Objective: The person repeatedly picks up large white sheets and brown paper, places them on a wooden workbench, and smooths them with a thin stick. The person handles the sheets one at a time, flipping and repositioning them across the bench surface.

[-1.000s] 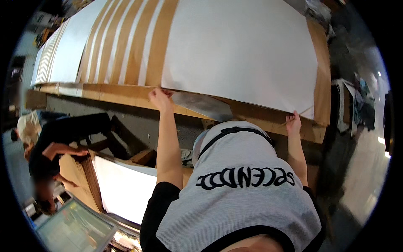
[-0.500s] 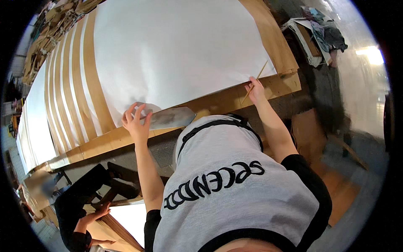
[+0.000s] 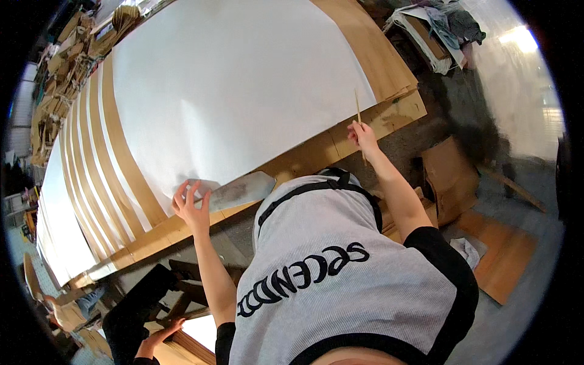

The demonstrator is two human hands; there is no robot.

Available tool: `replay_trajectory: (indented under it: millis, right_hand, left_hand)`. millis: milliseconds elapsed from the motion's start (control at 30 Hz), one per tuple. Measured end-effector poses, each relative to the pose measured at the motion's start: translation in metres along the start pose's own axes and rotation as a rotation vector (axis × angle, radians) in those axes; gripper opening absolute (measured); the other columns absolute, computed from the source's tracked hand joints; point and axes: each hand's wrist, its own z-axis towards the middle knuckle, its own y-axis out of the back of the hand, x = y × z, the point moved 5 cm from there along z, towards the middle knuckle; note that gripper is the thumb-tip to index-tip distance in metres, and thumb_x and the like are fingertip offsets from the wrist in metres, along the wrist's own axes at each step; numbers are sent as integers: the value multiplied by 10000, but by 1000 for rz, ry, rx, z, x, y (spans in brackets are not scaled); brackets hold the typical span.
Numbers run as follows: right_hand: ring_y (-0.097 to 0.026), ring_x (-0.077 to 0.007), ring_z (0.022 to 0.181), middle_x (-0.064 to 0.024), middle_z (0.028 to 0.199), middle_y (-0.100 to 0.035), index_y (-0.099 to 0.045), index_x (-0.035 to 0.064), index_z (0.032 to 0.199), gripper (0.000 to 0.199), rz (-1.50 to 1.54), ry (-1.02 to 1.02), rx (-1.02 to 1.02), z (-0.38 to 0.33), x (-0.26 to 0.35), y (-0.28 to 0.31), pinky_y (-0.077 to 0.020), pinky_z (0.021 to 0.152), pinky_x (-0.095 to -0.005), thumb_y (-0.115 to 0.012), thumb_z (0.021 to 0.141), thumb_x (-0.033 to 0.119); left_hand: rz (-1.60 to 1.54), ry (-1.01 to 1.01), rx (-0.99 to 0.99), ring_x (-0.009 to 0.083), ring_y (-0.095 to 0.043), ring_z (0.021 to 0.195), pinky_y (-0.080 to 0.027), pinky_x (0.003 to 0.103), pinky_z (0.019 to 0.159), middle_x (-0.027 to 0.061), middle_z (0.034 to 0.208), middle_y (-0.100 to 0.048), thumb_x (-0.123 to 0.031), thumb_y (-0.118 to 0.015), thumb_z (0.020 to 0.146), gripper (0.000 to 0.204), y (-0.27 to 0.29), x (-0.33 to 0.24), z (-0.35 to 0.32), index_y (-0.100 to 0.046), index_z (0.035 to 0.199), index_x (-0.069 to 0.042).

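A big white sheet (image 3: 243, 91) lies on a long brown wooden table (image 3: 389, 115). My left hand (image 3: 191, 205) rests with spread fingers on the sheet's near edge, beside a grey curved flap (image 3: 243, 188) that sticks out from under it. My right hand (image 3: 364, 135) is at the table's near edge, close to the sheet's corner. It pinches a thin wooden stick (image 3: 358, 109) that points up across the sheet's edge. My grey printed shirt (image 3: 340, 274) fills the lower middle.
More white sheets and brown strips (image 3: 79, 182) overlap along the table to the left. A cardboard box (image 3: 450, 176) and a wooden board (image 3: 505, 255) lie on the floor at right. Cloth piles (image 3: 444, 24) sit at top right. Another person's hand (image 3: 155, 337) shows at lower left.
The view has swung round to the right. My right hand, earlier at the table's edge, now holds the stick up over the sheet. My left hand has stayed at the sheet's near edge.
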Motion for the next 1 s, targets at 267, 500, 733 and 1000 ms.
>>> replay_trajectory:
  millis: [267,500,733,1000]
  right_hand:
    - [-563,-323,764,-151,806,-602,-577,53,888,317,-500,302,-6,-15,41,-8,-426,655,-369,-379,878,301]
    - [-395,-88,501,-6,542,-433,-574,22,846,246,-356,399,314,-25,104,-63,-337,477,-242,-424,881,215]
    - [-407,-77,504,1,540,-439,-589,25,867,239,-637,673,1019,-52,130,-148,-339,482,-227,-427,880,200]
    - [-462,-118,506,-49,565,-485,-583,23,887,229,-790,816,1674,-139,95,-188,-371,492,-248,-442,877,204]
  left_hand:
    - [77,61,108,208,-425,1029,-297,381,882,23,1100,-482,-169,-719,618,355,-1,-1,0,-596,950,-190]
    - [82,217,111,246,-425,1013,-324,390,865,32,1101,-475,-141,-694,644,297,21,-11,17,-594,924,-158]
    - [58,510,-233,308,-470,936,-385,408,775,101,1028,-503,-46,-604,650,197,5,-89,-75,-585,842,-89]
    - [-458,1367,-19,282,-537,836,-435,368,734,118,888,-528,-189,-538,763,155,-97,-246,-292,-592,875,-97]
